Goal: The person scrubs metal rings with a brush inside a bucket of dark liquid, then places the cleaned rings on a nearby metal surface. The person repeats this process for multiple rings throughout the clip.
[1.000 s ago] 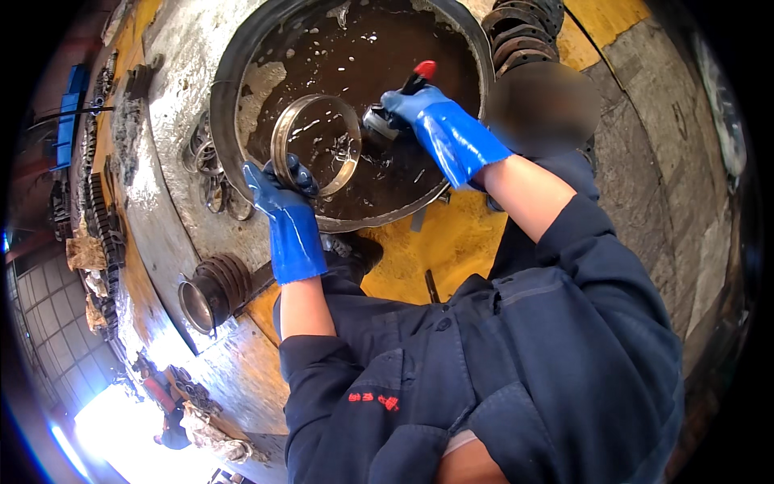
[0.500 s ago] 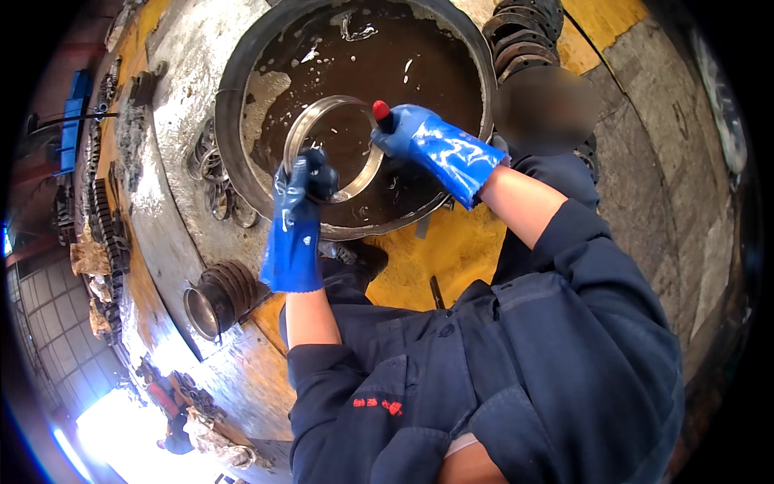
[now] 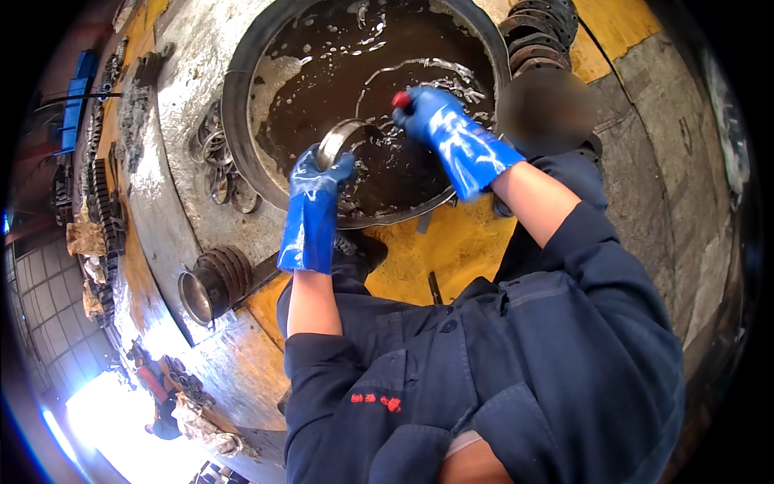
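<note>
My left hand [image 3: 317, 173], in a blue rubber glove, is closed on the near side of a shiny metal ring [image 3: 335, 143]. The ring's far part dips into dark brown liquid [image 3: 330, 73] that fills a wide round basin [image 3: 239, 97]. My right hand [image 3: 427, 115], gloved the same way, is over the liquid on the right of the ring and apart from it. Its fingers are wrapped round a tool with a red-ended handle [image 3: 401, 99]; the tool's working end is hidden. Ripples and foam streaks show on the liquid beyond my hands.
Several thin metal rings [image 3: 214, 153] lie left of the basin. A stack of ribbed round parts [image 3: 216, 282] rests on its side at the lower left. Dark flanged discs [image 3: 538, 36] are piled at the upper right. Yellow flooring [image 3: 419, 258] shows before the basin.
My left hand has lowered and tilted the ring into the liquid. My right hand has moved right, off the ring, with the red-ended tool. The liquid is more stirred up.
</note>
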The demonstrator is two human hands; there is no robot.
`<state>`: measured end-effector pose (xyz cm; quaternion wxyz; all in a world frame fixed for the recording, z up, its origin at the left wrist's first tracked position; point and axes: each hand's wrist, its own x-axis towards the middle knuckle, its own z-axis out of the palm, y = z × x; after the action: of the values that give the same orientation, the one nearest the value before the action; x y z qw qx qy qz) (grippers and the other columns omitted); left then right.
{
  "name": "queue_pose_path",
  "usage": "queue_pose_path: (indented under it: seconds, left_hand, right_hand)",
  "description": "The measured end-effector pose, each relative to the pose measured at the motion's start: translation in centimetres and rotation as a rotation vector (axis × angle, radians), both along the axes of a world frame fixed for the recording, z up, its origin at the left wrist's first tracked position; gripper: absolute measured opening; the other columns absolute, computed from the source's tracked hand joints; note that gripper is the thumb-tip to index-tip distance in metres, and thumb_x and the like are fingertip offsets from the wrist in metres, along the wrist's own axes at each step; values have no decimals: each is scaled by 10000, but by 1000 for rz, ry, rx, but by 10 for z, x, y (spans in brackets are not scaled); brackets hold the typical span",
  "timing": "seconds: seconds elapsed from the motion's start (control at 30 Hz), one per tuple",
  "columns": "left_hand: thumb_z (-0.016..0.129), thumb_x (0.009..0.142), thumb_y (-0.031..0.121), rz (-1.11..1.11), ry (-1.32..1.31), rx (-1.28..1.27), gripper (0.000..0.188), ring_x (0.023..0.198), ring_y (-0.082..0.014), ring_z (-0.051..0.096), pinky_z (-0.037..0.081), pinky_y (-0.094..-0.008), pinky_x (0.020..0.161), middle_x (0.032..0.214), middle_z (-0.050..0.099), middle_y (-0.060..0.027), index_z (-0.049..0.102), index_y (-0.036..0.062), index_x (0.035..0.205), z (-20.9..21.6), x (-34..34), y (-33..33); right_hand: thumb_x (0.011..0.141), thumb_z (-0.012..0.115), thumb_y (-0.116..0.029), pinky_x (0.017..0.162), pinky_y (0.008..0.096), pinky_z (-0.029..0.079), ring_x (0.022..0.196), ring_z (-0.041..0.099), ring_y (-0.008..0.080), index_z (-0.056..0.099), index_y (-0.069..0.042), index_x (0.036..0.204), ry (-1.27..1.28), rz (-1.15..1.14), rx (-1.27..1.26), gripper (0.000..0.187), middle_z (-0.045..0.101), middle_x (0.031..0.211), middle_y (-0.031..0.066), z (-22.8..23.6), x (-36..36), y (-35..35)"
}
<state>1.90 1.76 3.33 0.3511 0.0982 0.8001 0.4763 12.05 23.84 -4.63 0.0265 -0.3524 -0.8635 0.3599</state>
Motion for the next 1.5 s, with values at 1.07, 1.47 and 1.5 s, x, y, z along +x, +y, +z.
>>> queue_pose_path:
  seconds: [1.07,1.47,1.5]
  left_hand:
    - [871,842,41,228,-55,334,287,570,-120,561,404,-253,509,800,674,-15,708,57,1078,-24,-15,-17]
    - [844,874,110,55,16,78,303,666,-112,628,505,-275,585,847,708,-16,730,37,1145,-54,-26,-15]
    - [838,866,107,53,27,117,314,686,-121,642,522,-285,601,863,717,-21,732,38,1154,-58,-23,-18]
  right_hand:
    - [946,684,-528,908,406,552,970,747,300,767,-51,1153,-117,-153,-413,527,771,991,190,28,9,-7]
    - [981,723,-375,925,361,563,937,734,217,772,-90,1130,388,299,-652,325,786,1023,111,113,9,-41]
    - [979,731,-372,945,370,569,980,743,228,768,-98,1156,396,379,-460,329,788,1035,112,95,1,-43]
